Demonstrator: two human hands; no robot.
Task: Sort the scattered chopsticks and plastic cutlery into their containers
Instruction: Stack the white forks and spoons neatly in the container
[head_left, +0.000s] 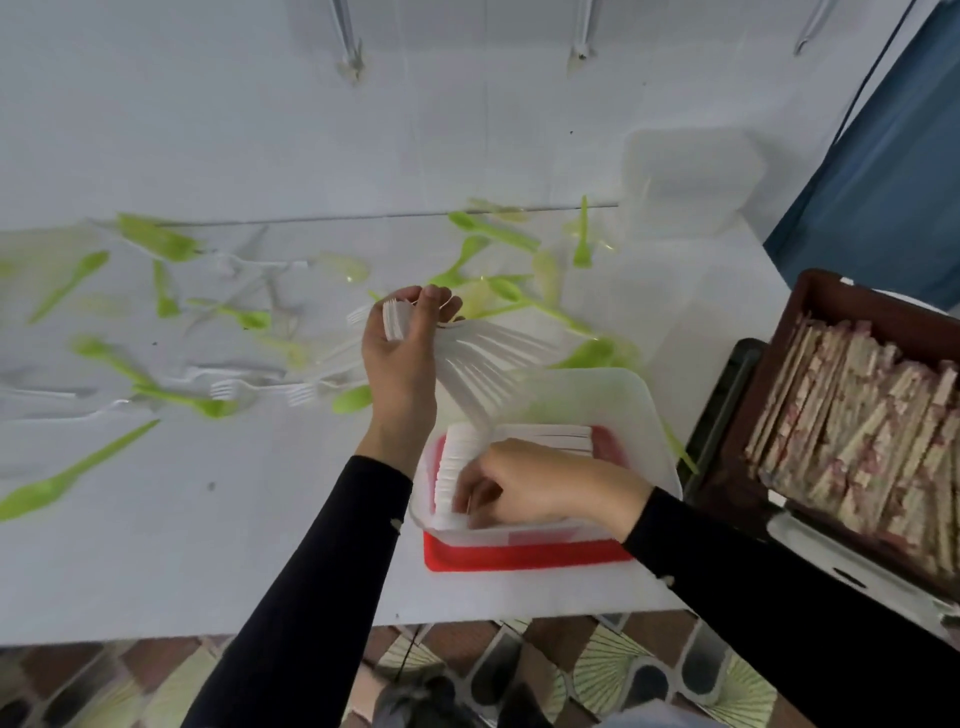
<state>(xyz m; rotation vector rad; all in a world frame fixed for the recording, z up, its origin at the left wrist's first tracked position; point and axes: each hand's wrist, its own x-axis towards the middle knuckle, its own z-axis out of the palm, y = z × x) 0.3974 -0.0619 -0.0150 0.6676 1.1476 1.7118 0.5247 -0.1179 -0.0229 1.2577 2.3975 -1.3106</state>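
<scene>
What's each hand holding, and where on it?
Left hand grips a fan of white forks near the tines. Right hand touches the white stack in the clear container; grip unclear.

- Fan of white plastic forks (483, 364): tines bunched, handles splayed, held in the left hand (400, 353) above the clear tub (654, 415).
- Stack of white forks (457, 462): packed on edge inside that tub, which sits on a red lid (519, 556).
- Green plastic cutlery (202, 405) and clear forks (298, 392): scattered flat across the table (156, 545).
- Paper-wrapped chopsticks (857, 431): packed lengthwise in a brown box (831, 296), far right.
</scene>
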